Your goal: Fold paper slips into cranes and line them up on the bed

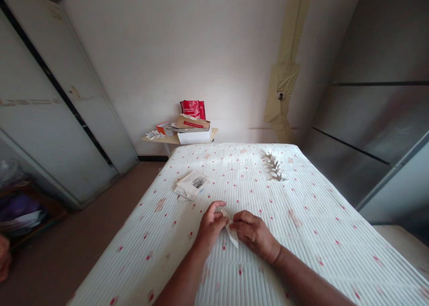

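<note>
Between my two hands is a narrow folded piece of printed paper point(233, 239), held just above the bed cover. My left hand point(213, 224) pinches its left side, with the index finger raised and curved over the top. On the other side, my right hand point(252, 232) grips the paper with its fingers curled in. Beyond my left hand lies a loose stack of printed paper sheets point(191, 184). Several small folded paper shapes point(274, 165) stand in a row farther back on the right.
A white quilted cover point(268, 270) with red dots spreads under everything. Past its far edge, a small table point(172, 139) bears a white box point(194, 137), a red bag point(192, 109) and a pile of white pieces point(154, 135). Cabinets stand on both sides.
</note>
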